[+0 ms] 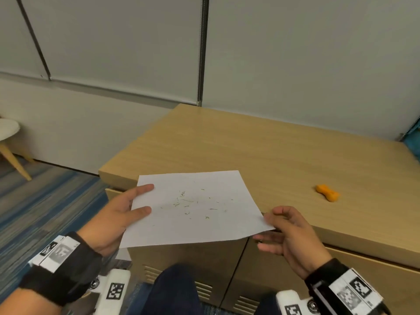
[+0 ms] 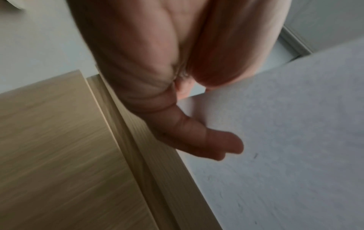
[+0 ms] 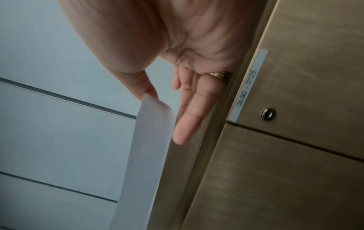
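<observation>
I hold a white sheet of paper (image 1: 193, 214) level over the front edge of a light wooden cabinet (image 1: 250, 151). Small green scraps (image 1: 188, 201) are scattered on the sheet's middle. My left hand (image 1: 145, 200) grips the sheet's left edge, thumb on top. In the left wrist view its fingers (image 2: 216, 144) lie under the paper (image 2: 285, 140). My right hand (image 1: 270, 223) pinches the sheet's near right corner. In the right wrist view the thumb meets the paper (image 3: 149, 140) while the lower fingers (image 3: 187, 121) stay straight.
An orange peanut-shaped object (image 1: 327, 193) lies on the cabinet top to the right. The cabinet stands against a grey wall (image 1: 295, 64) and has doors with a keyhole (image 3: 268, 114). A white stool (image 1: 9, 137) stands on the blue carpet at far left. My legs are below.
</observation>
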The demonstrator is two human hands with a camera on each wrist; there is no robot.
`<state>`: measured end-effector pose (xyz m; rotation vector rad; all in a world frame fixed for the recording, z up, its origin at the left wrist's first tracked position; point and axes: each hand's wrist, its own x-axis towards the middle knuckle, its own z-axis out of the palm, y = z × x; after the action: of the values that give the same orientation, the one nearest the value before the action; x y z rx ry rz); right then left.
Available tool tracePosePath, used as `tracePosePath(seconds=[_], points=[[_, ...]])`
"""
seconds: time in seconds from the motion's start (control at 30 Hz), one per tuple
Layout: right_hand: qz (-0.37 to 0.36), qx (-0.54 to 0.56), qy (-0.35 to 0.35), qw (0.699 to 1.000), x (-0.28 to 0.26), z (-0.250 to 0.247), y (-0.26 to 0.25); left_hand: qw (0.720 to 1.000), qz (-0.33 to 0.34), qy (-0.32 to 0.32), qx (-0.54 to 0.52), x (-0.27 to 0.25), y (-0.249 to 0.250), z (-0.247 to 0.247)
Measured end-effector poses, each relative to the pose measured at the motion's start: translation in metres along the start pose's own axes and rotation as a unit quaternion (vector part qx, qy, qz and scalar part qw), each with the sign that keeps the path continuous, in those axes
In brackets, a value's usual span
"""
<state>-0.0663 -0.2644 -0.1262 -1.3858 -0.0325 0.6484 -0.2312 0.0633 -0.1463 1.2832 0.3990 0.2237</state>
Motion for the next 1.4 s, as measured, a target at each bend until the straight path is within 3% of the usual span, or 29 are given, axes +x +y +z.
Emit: tracePosePath(seconds=[0.33, 0.5, 0.67, 0.83, 0.97, 1.13, 1.3, 1.4], points=[[0.063, 0.015, -0.144, 0.987, 0.019, 0.072, 0.006, 1.0, 0.001, 0.0, 0.029, -0.062, 0.003, -0.061], [0.149, -0.023, -0.288, 0.946, 0.025, 0.122, 0.02, 0.997, -0.006, 0.02, 0.077, -0.09, 0.003, -0.104], [0.215, -0.049, -0.324, 0.92, 0.045, 0.18, 0.057, 0.99, -0.025, 0.088, 0.11, -0.102, -0.007, -0.169], [0.275, -0.075, -0.31, 0.907, 0.074, 0.232, 0.108, 0.981, -0.08, 0.136, 0.115, -0.105, -0.051, -0.246], [0.304, -0.105, -0.282, 0.904, 0.101, 0.264, 0.164, 0.96, -0.142, 0.131, 0.201, -0.096, -0.115, -0.302], [0.329, -0.146, -0.228, 0.905, 0.136, 0.302, 0.225, 0.92, -0.173, 0.223, 0.271, -0.061, -0.191, -0.348], [0.309, -0.16, -0.161, 0.924, 0.171, 0.336, 0.285, 0.882, -0.241, 0.226, 0.335, -0.021, -0.244, -0.39], [0.309, -0.158, -0.12, 0.93, 0.186, 0.351, 0.317, 0.848, -0.266, 0.188, 0.418, -0.007, -0.256, -0.385]])
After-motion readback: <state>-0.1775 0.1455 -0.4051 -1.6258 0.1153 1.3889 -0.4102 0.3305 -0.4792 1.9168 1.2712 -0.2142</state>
